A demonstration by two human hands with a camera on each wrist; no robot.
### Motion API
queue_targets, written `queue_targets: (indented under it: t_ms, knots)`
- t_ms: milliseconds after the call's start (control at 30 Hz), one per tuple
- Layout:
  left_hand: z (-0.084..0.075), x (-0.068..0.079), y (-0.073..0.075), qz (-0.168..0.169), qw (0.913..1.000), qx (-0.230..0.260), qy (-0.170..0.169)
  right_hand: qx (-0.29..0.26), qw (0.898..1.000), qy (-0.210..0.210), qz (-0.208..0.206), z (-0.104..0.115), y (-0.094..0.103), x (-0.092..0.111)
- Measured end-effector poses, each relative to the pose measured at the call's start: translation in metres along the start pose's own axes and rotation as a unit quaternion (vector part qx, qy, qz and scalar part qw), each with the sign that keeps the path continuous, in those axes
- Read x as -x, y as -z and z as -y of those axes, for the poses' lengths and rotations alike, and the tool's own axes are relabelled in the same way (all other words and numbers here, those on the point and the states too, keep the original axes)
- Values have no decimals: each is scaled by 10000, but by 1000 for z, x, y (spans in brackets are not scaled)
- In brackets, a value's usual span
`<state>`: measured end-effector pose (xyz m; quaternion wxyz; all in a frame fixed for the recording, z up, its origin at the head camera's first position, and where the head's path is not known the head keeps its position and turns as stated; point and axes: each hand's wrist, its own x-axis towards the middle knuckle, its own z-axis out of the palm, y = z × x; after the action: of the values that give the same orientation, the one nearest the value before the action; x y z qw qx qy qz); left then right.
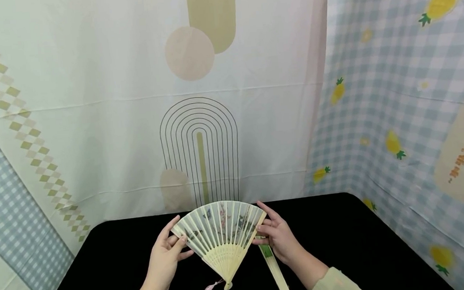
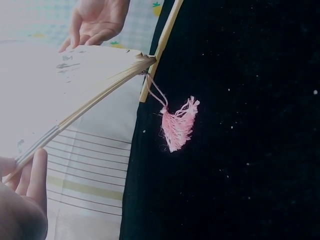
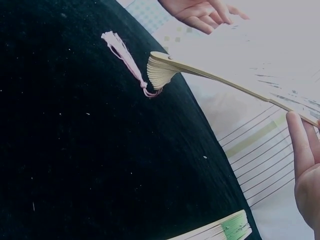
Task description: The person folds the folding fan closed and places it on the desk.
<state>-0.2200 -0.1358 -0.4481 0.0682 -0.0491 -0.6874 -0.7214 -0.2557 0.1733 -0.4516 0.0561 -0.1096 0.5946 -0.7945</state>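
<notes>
Spread wide between both hands is a folding fan [image 1: 223,228] with pale ribs and flowers printed on its leaf. My left hand [image 1: 164,256] pinches its left outer edge, the thumb in front and fingers behind. On the opposite edge, my right hand [image 1: 279,237] holds the outer rib between thumb and fingers. The fan's pivot points down toward me, and a pink tassel [image 2: 177,122] dangles from it by a cord. A second fan [image 1: 276,272], folded, with a green section, lies on the black table behind and below the right hand.
The black table [image 1: 111,261] has rounded far corners. A white cloth [image 1: 115,148] with printed arches hangs behind it, and a blue checked cloth [image 1: 376,121] with yellow fruit prints hangs on the right.
</notes>
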Motion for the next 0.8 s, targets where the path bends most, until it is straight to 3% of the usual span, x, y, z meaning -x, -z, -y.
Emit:
queue_targets:
  t_ms: [800]
  knots:
    - [0, 1, -3, 174, 9998, 109, -1, 53, 9999, -120, -13, -2, -4, -2]
